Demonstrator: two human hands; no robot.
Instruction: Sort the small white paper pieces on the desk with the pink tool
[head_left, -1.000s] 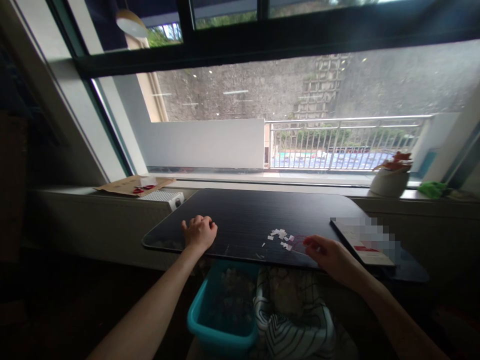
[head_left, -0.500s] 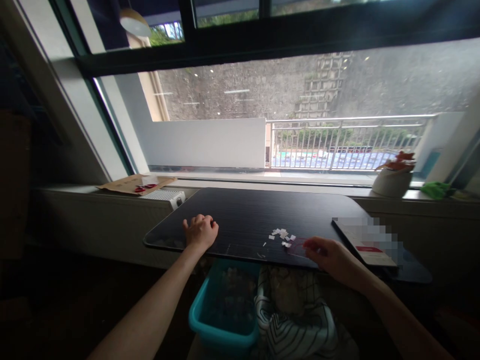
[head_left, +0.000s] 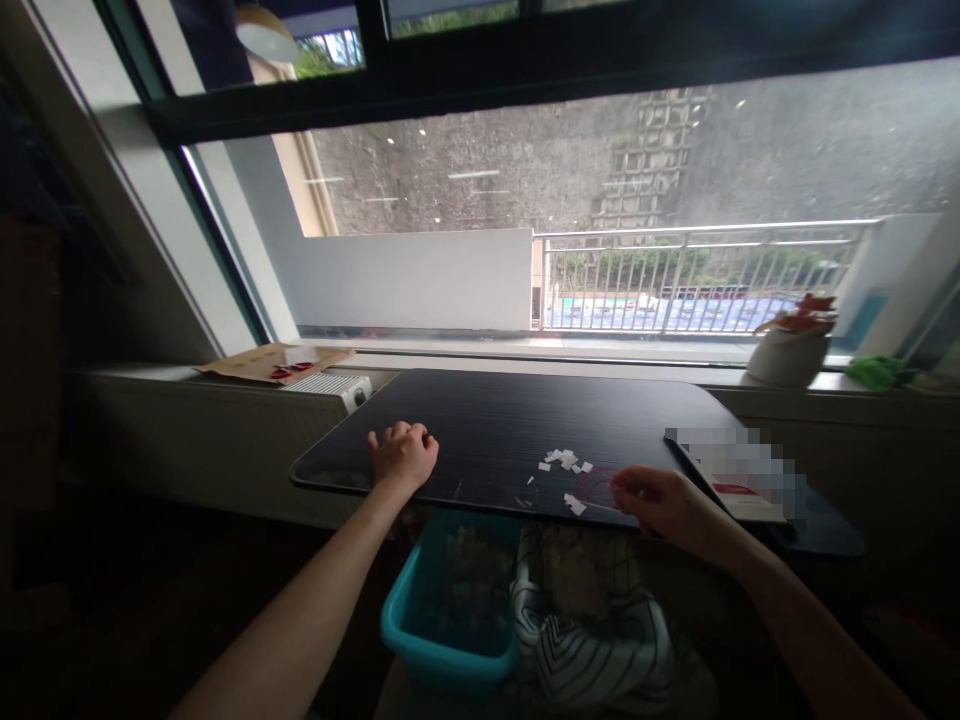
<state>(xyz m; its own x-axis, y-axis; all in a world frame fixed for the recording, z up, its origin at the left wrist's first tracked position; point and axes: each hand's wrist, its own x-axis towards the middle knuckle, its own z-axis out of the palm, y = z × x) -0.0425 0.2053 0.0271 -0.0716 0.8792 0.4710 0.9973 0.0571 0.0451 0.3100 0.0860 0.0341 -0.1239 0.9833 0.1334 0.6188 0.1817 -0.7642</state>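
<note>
Shifted toward the near edge of the bench [head_left: 495, 405] since a second ago, a small clump of white slips [head_left: 575, 505] lies beside a pinkish see-through item [head_left: 596, 488]. The right hand [head_left: 660, 497] appears to pinch that item, thumb and fingers pressed together; its exact shape is too faint to tell. The left hand [head_left: 405, 456] rests palm down, well apart, fingers loosely bent; whether its grip holds anything cannot be told. Work looks partway along: one clump sits apart, while a larger scatter of slips [head_left: 564, 459] lies loose farther in. At right, a booklet [head_left: 739, 490] carries a red band, its print masked or too blurred to read. Below the bench, a blue tub [head_left: 450, 658] stands beside a striped cloth [head_left: 600, 650]. Red-handled scissors [head_left: 282, 372] lie on brown paper [head_left: 244, 363], whose faint marks are illegible.
</note>
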